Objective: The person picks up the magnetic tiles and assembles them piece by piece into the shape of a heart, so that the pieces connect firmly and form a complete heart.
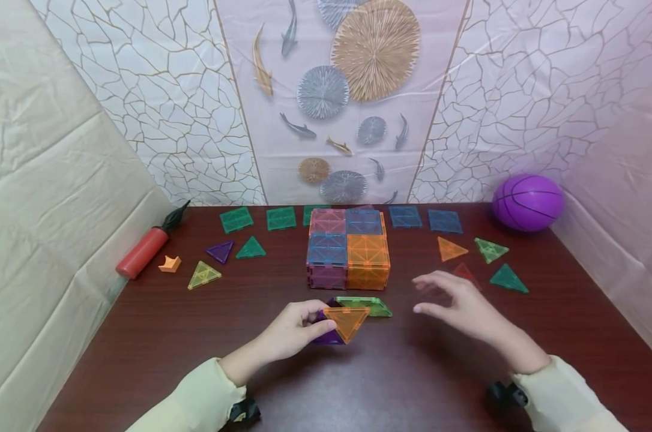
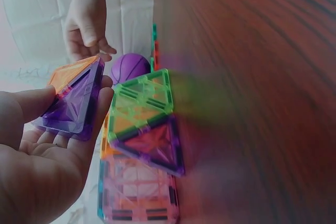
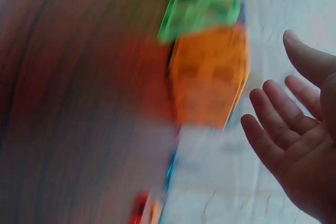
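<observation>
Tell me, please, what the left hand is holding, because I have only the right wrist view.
Observer: The left hand holds a translucent orange plastic triangle together with a translucent purple plastic triangle.
Operator: Thank you; could you also say what sits toward the far right corner of the reddish-brown, wood-grained table?
Observer: A round purple ball with dark curved lines sits there, as the head view shows.

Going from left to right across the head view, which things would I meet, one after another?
Red pump → purple triangle lying flat → left hand holding an orange triangle → right hand → purple ball.
</observation>
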`<state>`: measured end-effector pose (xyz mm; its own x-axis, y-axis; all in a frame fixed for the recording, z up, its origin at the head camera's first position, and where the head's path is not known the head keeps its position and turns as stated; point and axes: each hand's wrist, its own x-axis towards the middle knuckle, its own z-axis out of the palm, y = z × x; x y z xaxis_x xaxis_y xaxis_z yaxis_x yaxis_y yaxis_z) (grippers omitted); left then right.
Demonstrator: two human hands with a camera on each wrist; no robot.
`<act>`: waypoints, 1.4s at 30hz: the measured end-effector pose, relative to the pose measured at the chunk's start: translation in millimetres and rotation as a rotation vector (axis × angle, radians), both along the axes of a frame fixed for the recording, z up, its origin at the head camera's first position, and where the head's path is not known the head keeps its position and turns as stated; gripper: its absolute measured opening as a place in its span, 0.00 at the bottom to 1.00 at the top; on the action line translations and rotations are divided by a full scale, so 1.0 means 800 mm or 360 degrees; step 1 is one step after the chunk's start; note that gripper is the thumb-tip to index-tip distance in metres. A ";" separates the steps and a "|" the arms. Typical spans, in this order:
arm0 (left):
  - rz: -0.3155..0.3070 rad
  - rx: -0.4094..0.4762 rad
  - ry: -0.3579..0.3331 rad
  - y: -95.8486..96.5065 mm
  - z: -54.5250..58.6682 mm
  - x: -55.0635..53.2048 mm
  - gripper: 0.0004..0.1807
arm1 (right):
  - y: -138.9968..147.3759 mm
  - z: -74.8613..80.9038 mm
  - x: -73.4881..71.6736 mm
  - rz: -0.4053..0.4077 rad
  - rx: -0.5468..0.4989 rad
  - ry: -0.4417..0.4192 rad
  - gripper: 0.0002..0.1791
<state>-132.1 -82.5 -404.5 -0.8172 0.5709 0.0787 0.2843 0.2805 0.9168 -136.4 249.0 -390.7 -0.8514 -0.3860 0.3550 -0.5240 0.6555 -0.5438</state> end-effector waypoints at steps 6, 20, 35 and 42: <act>0.0032 -0.0009 -0.0051 -0.010 -0.004 -0.001 0.07 | 0.059 -0.014 -0.032 -0.0224 0.0047 -0.0128 0.23; 0.0055 -0.0007 -0.0083 -0.016 -0.006 -0.002 0.07 | 0.127 -0.045 -0.071 -0.0316 0.0306 -0.0390 0.34; 0.0076 -0.0042 -0.0056 -0.019 -0.009 -0.002 0.07 | 0.132 -0.047 -0.090 -0.0268 0.0447 -0.0502 0.36; 0.0080 -0.0037 -0.0058 -0.019 -0.009 -0.003 0.07 | 0.129 -0.044 -0.097 -0.0234 0.0466 -0.0505 0.33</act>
<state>-134.2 -97.8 -411.8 -0.8471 0.5303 0.0357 0.2358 0.3147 0.9194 -213.9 352.5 -425.8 -0.9537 -0.2983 -0.0386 -0.2512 0.8605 -0.4432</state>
